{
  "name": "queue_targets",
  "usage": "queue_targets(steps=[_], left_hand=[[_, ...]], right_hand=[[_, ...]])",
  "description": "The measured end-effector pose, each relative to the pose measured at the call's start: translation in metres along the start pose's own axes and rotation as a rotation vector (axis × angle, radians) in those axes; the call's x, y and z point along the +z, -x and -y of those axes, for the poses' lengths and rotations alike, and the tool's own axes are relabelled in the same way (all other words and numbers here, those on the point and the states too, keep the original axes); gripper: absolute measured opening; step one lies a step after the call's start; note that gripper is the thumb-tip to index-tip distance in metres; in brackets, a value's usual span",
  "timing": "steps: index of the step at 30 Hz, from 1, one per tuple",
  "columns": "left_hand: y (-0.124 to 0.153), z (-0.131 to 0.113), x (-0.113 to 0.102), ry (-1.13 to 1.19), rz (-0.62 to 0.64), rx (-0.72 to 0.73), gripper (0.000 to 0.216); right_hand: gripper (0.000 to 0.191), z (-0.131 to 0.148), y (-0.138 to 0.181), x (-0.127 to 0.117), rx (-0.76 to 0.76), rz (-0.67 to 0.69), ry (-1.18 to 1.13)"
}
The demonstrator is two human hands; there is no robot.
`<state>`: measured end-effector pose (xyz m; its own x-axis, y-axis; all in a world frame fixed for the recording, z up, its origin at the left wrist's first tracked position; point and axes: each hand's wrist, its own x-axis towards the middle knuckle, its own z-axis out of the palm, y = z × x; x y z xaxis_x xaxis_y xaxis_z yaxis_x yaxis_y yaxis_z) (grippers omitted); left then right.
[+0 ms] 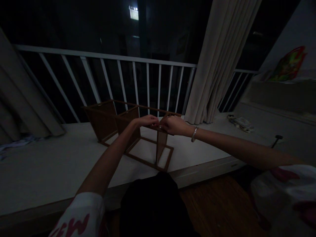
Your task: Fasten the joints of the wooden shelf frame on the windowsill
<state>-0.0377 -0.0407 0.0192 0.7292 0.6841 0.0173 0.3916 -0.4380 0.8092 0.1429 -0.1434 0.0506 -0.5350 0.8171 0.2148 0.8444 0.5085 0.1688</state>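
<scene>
A brown wooden shelf rack [105,120] with several panels lies on its side on the white window ledge [61,164]. At the near upper rail, toward the rack's right end, my left hand [148,120] rests with its fingers curled together. My right hand [174,125], a silver bangle on its wrist, meets it there with fingers pinched. Between the fingertips shows a tiny pale spot, too small and dark to name. Whatever either hand grips is hidden by the fingers.
A white railing [118,58] runs behind the rack, before a dark window. Beige curtains [209,65] hang at both sides. To the right are a pale bundle [243,124], a dark T-shaped tool [277,138] and a red-green bag [290,64]. Below the ledge is wooden floor [212,207].
</scene>
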Motion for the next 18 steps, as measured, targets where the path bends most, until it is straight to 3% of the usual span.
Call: queue_targets(steps=[4,18], left_hand=[[-0.001,0.0,0.006,-0.035,-0.014,-0.011,0.023],[-0.013,0.005,0.015,-0.259,-0.065,-0.125,0.018]], right_hand=[[0.042,0.004,0.0,-0.006,-0.01,0.038,0.103],[0.035,0.03,-0.001,-0.031,-0.006,0.175,0.278]])
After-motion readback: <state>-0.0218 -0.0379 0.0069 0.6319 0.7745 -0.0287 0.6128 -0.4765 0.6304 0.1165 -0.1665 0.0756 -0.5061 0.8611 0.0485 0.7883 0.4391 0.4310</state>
